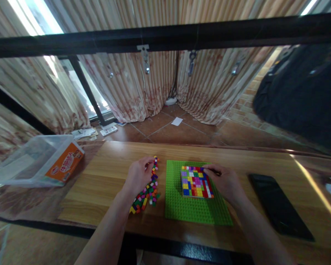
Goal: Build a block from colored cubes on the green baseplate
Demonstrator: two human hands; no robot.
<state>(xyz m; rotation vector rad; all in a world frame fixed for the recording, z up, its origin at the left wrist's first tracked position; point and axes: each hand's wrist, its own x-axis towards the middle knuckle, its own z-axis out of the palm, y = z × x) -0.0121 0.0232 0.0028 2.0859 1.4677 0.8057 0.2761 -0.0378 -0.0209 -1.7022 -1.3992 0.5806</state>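
Observation:
A green studded baseplate [193, 206] lies on the wooden table [105, 173]. On its upper middle sits a square patch of small multicoloured bricks [196, 182]. My right hand [226, 182] rests at the patch's upper right corner, fingers pinched together on its edge. A heap of loose coloured bricks [149, 191] lies left of the baseplate. My left hand [139, 175] sits on top of that heap, fingers curled closed at its upper end; what they hold is hidden.
A black phone [278, 208] lies flat to the right of the baseplate. A clear plastic box with an orange label [44, 162] stands at the table's far left. A black frame bar [165, 38] crosses overhead. Curtains and tiled floor lie beyond.

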